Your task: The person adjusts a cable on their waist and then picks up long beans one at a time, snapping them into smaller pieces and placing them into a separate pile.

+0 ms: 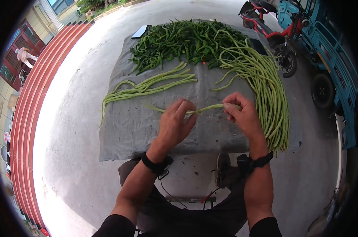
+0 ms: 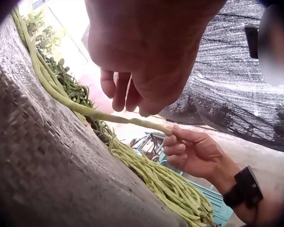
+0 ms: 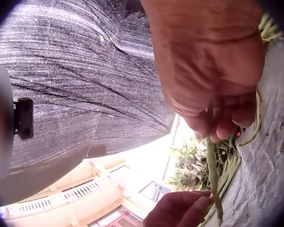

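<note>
Stretched between my two hands is one long green bean (image 1: 208, 108), low over the grey sheet (image 1: 139, 130). My right hand (image 1: 243, 112) pinches its right end between thumb and fingers. Farther along the bean, my left hand (image 1: 176, 120) holds it with curled fingers, and a thin tail sticks out to the left. In the left wrist view the bean (image 2: 99, 114) runs past the left fingertips to the right hand (image 2: 199, 153). A few long beans (image 1: 151, 86) lie in a loose row beyond my left hand. A big heap of long beans (image 1: 271, 94) lies right of my right hand.
A wide pile of green peppers (image 1: 179, 39) covers the sheet's far side. A pale flat object (image 1: 140, 31) sits at its far left corner, a dark one (image 1: 258, 46) at the right. A teal cart (image 1: 339, 75) and red two-wheeler (image 1: 262, 25) stand right; red steps (image 1: 48, 91) left.
</note>
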Demonstrator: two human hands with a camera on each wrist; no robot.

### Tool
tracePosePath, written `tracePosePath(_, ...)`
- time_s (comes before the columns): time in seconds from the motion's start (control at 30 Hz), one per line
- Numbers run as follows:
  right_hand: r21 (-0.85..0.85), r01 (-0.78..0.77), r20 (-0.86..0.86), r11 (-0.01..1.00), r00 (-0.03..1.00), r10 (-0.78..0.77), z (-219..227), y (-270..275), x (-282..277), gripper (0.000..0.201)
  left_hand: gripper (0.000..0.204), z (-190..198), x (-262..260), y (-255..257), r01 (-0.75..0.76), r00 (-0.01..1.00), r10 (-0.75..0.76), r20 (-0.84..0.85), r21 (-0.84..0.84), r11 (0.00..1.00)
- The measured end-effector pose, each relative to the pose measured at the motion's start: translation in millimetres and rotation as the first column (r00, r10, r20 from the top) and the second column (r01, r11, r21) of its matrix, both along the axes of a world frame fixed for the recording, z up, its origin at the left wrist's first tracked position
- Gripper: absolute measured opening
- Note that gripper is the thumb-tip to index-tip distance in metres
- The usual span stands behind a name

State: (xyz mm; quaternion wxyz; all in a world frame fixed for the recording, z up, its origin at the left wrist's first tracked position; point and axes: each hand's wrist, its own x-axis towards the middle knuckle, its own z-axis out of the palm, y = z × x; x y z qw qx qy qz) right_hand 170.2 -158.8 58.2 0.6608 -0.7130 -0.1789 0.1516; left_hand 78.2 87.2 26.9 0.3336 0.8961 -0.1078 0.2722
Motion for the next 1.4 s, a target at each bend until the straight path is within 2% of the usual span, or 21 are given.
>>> tracePosePath(0.07, 0.018, -0.018, 0.025, 1.000, 1.000, 0.017, 1.1, -0.1, -1.4, 0.008, 0.028, 0.5, -0.8, -3.6, -0.031, 0.997, 0.026, -0.068, -0.070, 0.997)
tracePosePath(0.17, 0.056, -0.058, 0.029, 0.997, 0.998, 0.056, 3.7, -1.4, -3.6, 0.009, 0.032, 3.1, 1.1, -10.0, -0.037, 0.999, 0.036, -0.012, -0.101, 0.994)
tracePosePath(0.27, 0.109, -0.095, 0.016, 0.989, 0.996, 0.093, 4.3, -2.2, -4.7, 0.010, 0.033, -1.2, 2.0, -13.8, 0.024, 0.998, -0.036, -0.055, -0.205, 0.978)
tracePosePath(0.47, 0.137, -0.146, 0.016, 0.980, 0.989, 0.146, 2.8, -5.1, -3.1, 0.014, 0.018, 7.2, -0.6, -18.9, 0.069, 0.978, -0.117, -0.174, -0.260, 0.963)
tracePosePath(0.57, 0.119, -0.135, 0.022, 0.984, 0.991, 0.134, 1.7, -5.4, -3.3, 0.016, 0.015, 3.6, 1.1, -19.2, 0.065, 0.985, -0.109, -0.137, -0.290, 0.955)
tracePosePath(1.0, 0.348, -0.118, -0.061, 0.930, 0.987, 0.148, -1.3, -4.5, 0.3, 0.018, 0.013, 7.7, -1.2, -21.7, 0.033, 0.988, -0.074, -0.134, -0.289, 0.957)
tracePosePath(1.4, 0.369, -0.107, -0.049, 0.923, 0.990, 0.134, -2.4, -2.6, 0.7, 0.013, 0.013, 6.4, -0.5, -23.0, 0.047, 0.990, -0.086, -0.113, -0.313, 0.949)
